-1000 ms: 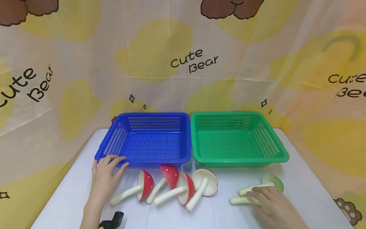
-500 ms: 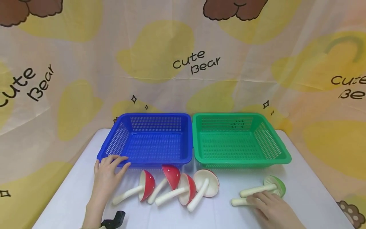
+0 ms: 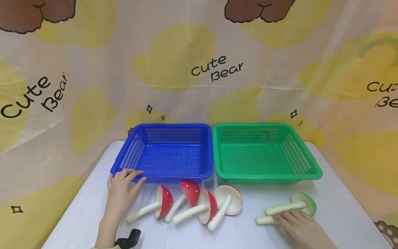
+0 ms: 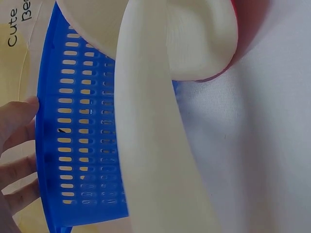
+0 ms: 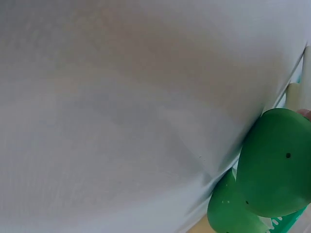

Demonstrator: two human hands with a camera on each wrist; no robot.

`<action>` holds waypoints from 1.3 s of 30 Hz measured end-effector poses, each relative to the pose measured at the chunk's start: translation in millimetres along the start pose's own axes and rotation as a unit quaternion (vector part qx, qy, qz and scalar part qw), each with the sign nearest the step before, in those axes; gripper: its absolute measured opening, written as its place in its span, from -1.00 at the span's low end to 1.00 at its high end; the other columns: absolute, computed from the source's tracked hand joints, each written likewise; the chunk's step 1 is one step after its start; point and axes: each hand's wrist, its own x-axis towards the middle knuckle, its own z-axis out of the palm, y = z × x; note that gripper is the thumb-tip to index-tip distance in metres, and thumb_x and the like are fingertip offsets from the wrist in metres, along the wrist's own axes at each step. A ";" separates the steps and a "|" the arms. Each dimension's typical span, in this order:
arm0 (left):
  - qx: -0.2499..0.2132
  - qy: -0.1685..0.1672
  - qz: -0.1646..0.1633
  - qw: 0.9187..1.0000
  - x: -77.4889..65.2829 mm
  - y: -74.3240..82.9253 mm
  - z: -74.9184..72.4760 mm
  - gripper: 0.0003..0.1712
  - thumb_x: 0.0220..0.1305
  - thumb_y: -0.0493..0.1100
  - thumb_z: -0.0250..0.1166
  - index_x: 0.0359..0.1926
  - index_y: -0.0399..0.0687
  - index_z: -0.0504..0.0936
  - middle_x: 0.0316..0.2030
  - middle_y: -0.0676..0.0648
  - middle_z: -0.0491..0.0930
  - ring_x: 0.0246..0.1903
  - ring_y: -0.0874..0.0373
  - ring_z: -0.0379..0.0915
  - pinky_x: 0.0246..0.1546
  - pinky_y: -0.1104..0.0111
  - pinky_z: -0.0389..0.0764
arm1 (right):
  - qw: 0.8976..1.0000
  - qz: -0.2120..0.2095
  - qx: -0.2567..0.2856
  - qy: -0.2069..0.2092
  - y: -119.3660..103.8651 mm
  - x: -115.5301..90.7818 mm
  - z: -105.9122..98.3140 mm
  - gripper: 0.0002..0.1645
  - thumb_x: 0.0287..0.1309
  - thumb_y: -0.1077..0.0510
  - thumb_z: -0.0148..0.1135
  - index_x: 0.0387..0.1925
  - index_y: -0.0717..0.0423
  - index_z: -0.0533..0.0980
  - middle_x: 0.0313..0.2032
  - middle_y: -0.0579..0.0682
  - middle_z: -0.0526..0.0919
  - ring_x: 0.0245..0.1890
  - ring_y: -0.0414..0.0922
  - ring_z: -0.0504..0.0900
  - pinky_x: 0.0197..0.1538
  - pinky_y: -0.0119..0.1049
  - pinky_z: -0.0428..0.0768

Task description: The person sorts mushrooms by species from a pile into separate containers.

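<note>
A: State the layout, largest item first.

B: A printed backdrop (image 3: 230, 41) hangs behind a white table (image 3: 174, 238). On the table, two perforated baskets stand side by side: the blue basket (image 3: 174, 159) at left, the green basket (image 3: 252, 159) at right.

A: Status of the hands?

B: The left hand (image 3: 122, 193) is spread, fingers relaxed at the blue basket's front left corner, thumb apart; it holds no mushroom. The right hand (image 3: 298, 224) curls over the near green mushroom (image 3: 265, 220). Its thumb is hidden, so firmness of grip cannot be confirmed.

A: Location of the mushrooms?

B: Four red-capped mushrooms (image 3: 205, 206) lie before the baskets, left of centre. The far green mushroom (image 3: 290, 206) lies just beyond the near one, both in front of the green basket, stems pointing left.

A: Handling notes?

B: Judged by appearance: light, fairly stiff, smooth enough to roll. Take the stem just below the cap; avoid pinching the cap edge, which may dent.
</note>
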 end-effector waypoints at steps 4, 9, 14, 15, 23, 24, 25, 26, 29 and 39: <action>-0.003 -0.003 -0.001 1.000 0.1 0.5 -0.1 -0.74 0.13 -0.12 0.40 -0.14 -0.07 0.69 -0.12 -0.23 0.59 0.02 -0.22 0.35 0.23 -0.41 -0.06 | 1.000 -0.007 0.006 0.010 1.3 0.3 0.4 -0.02 -0.30 -0.78 -0.05 -0.15 -0.13 0.54 -0.27 -0.23 0.57 -0.26 -0.21 0.55 -0.27 -0.25 0.57; 0.000 -0.005 -0.004 1.000 0.3 0.3 -0.5 -0.74 0.14 -0.12 0.39 -0.13 -0.06 0.69 -0.11 -0.23 0.59 0.03 -0.22 0.34 0.23 -0.40 -0.06 | 1.000 -0.008 0.005 0.005 2.5 -0.5 -0.2 0.00 -0.29 -0.79 -0.08 -0.14 -0.12 0.55 -0.27 -0.21 0.57 -0.27 -0.19 0.56 -0.29 -0.25 0.59; 0.002 -0.007 -0.005 1.000 0.0 1.0 -1.0 -0.74 0.14 -0.11 0.39 -0.13 -0.05 0.69 -0.11 -0.23 0.58 0.03 -0.21 0.34 0.24 -0.40 -0.06 | 1.000 -0.005 -0.001 0.000 2.7 -0.8 -3.4 0.02 -0.31 -0.80 -0.07 -0.15 -0.12 0.57 -0.28 -0.20 0.58 -0.27 -0.20 0.56 -0.28 -0.25 0.58; 0.002 -0.007 -0.005 1.000 0.0 1.4 -1.3 -0.74 0.14 -0.11 0.39 -0.13 -0.05 0.69 -0.11 -0.23 0.58 0.03 -0.21 0.34 0.24 -0.39 -0.06 | 1.000 -0.004 -0.001 -0.001 2.6 -0.5 -4.5 0.02 -0.31 -0.80 -0.07 -0.15 -0.12 0.57 -0.27 -0.20 0.58 -0.27 -0.19 0.56 -0.29 -0.25 0.58; 0.000 -0.007 -0.005 1.000 -0.1 2.9 -2.0 -0.74 0.14 -0.12 0.39 -0.12 -0.06 0.69 -0.10 -0.24 0.58 0.04 -0.22 0.33 0.24 -0.39 -0.06 | 1.000 -0.004 0.001 0.009 3.2 4.0 -16.1 0.03 -0.35 -0.80 -0.02 -0.14 -0.09 0.54 -0.25 -0.24 0.55 -0.25 -0.24 0.52 -0.24 -0.28 0.52; 0.001 -0.006 -0.004 1.000 -0.2 2.7 -1.4 -0.74 0.14 -0.12 0.39 -0.13 -0.06 0.69 -0.11 -0.23 0.58 0.03 -0.22 0.34 0.24 -0.39 -0.05 | 1.000 -0.006 0.000 0.013 3.8 4.5 -17.5 0.04 -0.36 -0.80 -0.02 -0.14 -0.08 0.55 -0.25 -0.24 0.55 -0.25 -0.23 0.51 -0.23 -0.28 0.51; 0.002 -0.005 -0.003 1.000 -0.3 2.3 -1.2 -0.74 0.14 -0.12 0.39 -0.13 -0.06 0.69 -0.11 -0.23 0.58 0.03 -0.22 0.35 0.23 -0.39 -0.05 | 1.000 -0.010 0.000 0.017 4.7 5.1 -18.6 0.05 -0.35 -0.80 -0.03 -0.13 -0.07 0.55 -0.24 -0.24 0.55 -0.25 -0.23 0.50 -0.21 -0.29 0.49; 0.003 -0.004 -0.002 1.000 -0.5 2.0 -1.0 -0.74 0.14 -0.12 0.39 -0.13 -0.06 0.69 -0.11 -0.23 0.59 0.02 -0.22 0.35 0.23 -0.39 -0.04 | 1.000 -0.013 0.000 0.022 5.7 5.7 -20.0 0.06 -0.35 -0.80 -0.03 -0.13 -0.07 0.55 -0.24 -0.23 0.56 -0.25 -0.23 0.50 -0.19 -0.30 0.47; 0.006 -0.004 -0.002 1.000 -0.9 1.2 -0.2 -0.74 0.13 -0.11 0.39 -0.13 -0.06 0.69 -0.11 -0.23 0.59 0.01 -0.22 0.36 0.23 -0.39 -0.03 | 0.999 -0.024 0.001 0.033 9.3 8.1 -25.0 0.07 -0.33 -0.80 -0.05 -0.12 -0.05 0.55 -0.23 -0.23 0.57 -0.26 -0.22 0.48 -0.19 -0.32 0.44; 0.005 -0.014 -0.010 1.000 -1.3 -0.1 -0.4 -0.72 0.16 -0.10 0.37 -0.10 -0.06 0.68 -0.08 -0.25 0.57 0.06 -0.23 0.32 0.26 -0.39 -0.08 | 0.993 -0.076 -0.015 0.089 15.9 32.5 -38.2 -0.38 0.51 0.08 -0.53 -0.14 0.04 0.57 -0.34 -0.15 0.53 -0.34 -0.16 0.37 -0.22 -0.32 0.38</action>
